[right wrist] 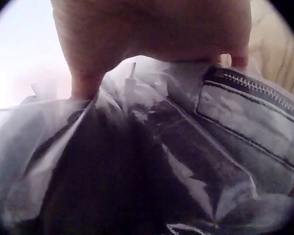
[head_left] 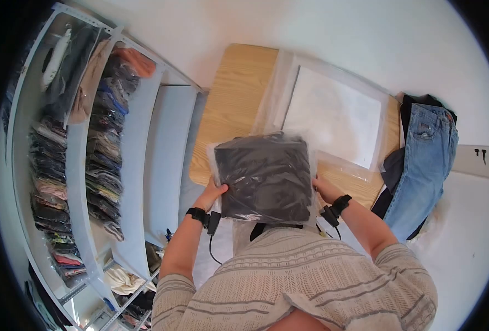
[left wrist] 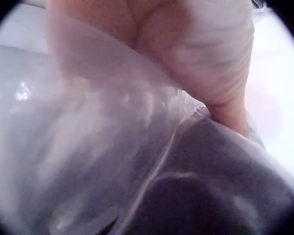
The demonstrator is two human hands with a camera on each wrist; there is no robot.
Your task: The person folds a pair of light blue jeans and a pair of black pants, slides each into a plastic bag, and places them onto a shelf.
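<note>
A dark folded garment in a clear plastic bag (head_left: pixel 264 179) is held in front of the body, over the near edge of the table. My left hand (head_left: pixel 214 193) grips the bag's left side, its thumb on the upper face. At the opposite side my right hand (head_left: pixel 327 190) grips the edge, most of its fingers hidden. The left wrist view shows loose, creased plastic film (left wrist: pixel 88 147) beneath the hand. A metal zipper (right wrist: pixel 255 90) on a grey part of the garment shows in the right wrist view, close below my fingers.
On the wooden table (head_left: pixel 230 99) lies a clear plastic sleeve with a white sheet (head_left: pixel 335 116) in it. Blue jeans (head_left: pixel 426 160) and dark clothes hang over the right end. To the left stands a shelf unit (head_left: pixel 137 160) stacked with bagged clothes (head_left: pixel 104 143).
</note>
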